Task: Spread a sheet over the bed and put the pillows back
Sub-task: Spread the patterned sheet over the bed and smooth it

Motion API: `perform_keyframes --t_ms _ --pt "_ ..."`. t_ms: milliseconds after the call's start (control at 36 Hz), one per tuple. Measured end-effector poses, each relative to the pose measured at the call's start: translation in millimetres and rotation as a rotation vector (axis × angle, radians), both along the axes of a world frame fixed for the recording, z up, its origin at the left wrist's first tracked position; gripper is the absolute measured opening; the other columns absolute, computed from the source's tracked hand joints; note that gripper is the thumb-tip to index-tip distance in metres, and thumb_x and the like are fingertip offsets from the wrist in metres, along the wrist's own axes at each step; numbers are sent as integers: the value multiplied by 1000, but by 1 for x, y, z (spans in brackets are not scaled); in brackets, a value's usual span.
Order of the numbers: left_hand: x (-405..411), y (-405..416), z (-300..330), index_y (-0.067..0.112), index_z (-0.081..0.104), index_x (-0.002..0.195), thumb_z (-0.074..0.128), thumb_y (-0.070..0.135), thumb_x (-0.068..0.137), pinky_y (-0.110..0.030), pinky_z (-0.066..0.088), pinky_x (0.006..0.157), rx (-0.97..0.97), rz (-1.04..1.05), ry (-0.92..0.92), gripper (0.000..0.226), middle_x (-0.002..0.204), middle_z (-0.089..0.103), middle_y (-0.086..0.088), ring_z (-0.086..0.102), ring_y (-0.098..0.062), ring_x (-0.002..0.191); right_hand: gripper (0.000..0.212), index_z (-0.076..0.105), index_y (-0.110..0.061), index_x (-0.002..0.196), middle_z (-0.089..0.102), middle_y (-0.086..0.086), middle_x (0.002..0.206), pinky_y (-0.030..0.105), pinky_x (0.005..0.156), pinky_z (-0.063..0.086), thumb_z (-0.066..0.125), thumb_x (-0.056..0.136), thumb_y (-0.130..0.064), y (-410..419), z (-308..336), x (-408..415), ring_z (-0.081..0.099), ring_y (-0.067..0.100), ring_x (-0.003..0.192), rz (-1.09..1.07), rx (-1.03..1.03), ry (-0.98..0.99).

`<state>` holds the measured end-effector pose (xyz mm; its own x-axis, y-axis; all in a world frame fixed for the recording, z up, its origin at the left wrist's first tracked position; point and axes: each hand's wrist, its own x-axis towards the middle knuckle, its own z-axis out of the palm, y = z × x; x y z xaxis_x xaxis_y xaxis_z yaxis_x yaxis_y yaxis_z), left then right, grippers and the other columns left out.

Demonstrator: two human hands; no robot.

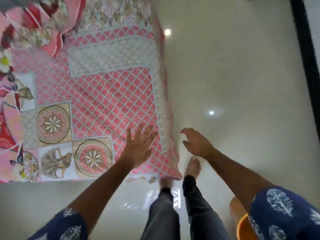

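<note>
Left hand [138, 146] flat over pink sheet [110, 94], fingers spread

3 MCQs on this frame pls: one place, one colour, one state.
1. Where is the left hand?
A. over the sheet near the bed corner
B. on the floor
C. on the orange object

2. Main colour of the sheet's lattice area?
A. green
B. pink
C. black

3. State of the right hand?
A. gripping the sheet
B. clenched in a fist
C. open, holding nothing

Key: 1 A, its spread fingers lie over the lattice print by the corner. 2 B, pink diamonds in a pale grid. 3 C, its loosely curved fingers are above the floor, clear of the cloth.
</note>
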<state>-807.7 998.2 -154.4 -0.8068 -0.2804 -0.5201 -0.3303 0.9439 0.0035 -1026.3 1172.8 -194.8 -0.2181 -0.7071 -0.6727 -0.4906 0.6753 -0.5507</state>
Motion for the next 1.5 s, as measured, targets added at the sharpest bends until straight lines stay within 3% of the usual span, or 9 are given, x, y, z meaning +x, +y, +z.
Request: perform_keyframes --t_ms 167,333,472,611,833,1111,1333,1417,1500 --pt "-62 -31 -6 19 5 162 43 48 102 -76 7 115 -14 240 -45 77 169 -8 -11 -11 -43 153 55 37 -14 149 45 13 146 50 104 45 52 97 -18 -56 24 -33 49 36 129 119 -137 92" --pt "-80 -57 -20 20 -6 161 49 47 100 -71 0 118 92 550 -40 86 167 -20 -9 -19 -41 151 54 37 -12 149 46 14 142 52 100 45 52 97 -16 -98 26 -74 50 37 123 217 -203 124" --pt "-77 -76 -28 21 25 159 63 45 90 -76 30 105 50 561 -57 82 168 12 -12 16 -49 150 53 38 -15 148 45 11 144 50 102 44 52 97 -16 -167 36 -112 50 34 124 343 -219 184" --pt "-97 -129 -33 29 25 156 33 52 94 -77 35 100 27 675 54 67 166 25 -9 23 -47 149 55 39 -13 148 45 9 147 42 101 44 55 96 -17 -273 43 -141 50 31 125 500 -288 231" --pt "-144 -226 -50 29 10 161 22 66 99 -80 13 110 -29 994 169 74 170 1 -7 0 -44 153 63 41 -12 148 35 13 157 52 105 46 66 91 -22 -436 27 -159 41 38 138 892 -393 332" --pt "-170 -303 -51 37 5 161 22 84 89 -82 18 107 -16 1094 163 87 170 1 -4 0 -44 153 69 29 -26 157 16 3 169 54 123 14 59 95 -31 -560 17 -189 9 30 156 1131 -417 389" --pt "-198 -345 -57 40 0 160 16 82 90 -84 7 107 2 1273 96 83 170 -8 -4 -9 -46 152 78 16 -35 161 1 2 171 59 124 -3 41 94 -66 -642 -4 -216 -5 30 157 1420 -527 326" --pt "-219 -359 -60 42 -7 159 14 81 90 -81 -5 108 5 1411 75 82 169 -16 -3 -17 -47 150 83 12 -38 161 -5 1 171 61 123 -5 22 89 -78 -672 -11 -220 -11 30 156 1538 -570 336" --pt "-234 -366 -68 45 -13 156 11 81 89 -72 -22 106 2 1535 59 80 167 -23 0 -26 -43 149 85 21 -34 161 4 2 171 60 123 -1 39 89 -77 -701 -18 -226 -1 31 157 1570 -685 343"
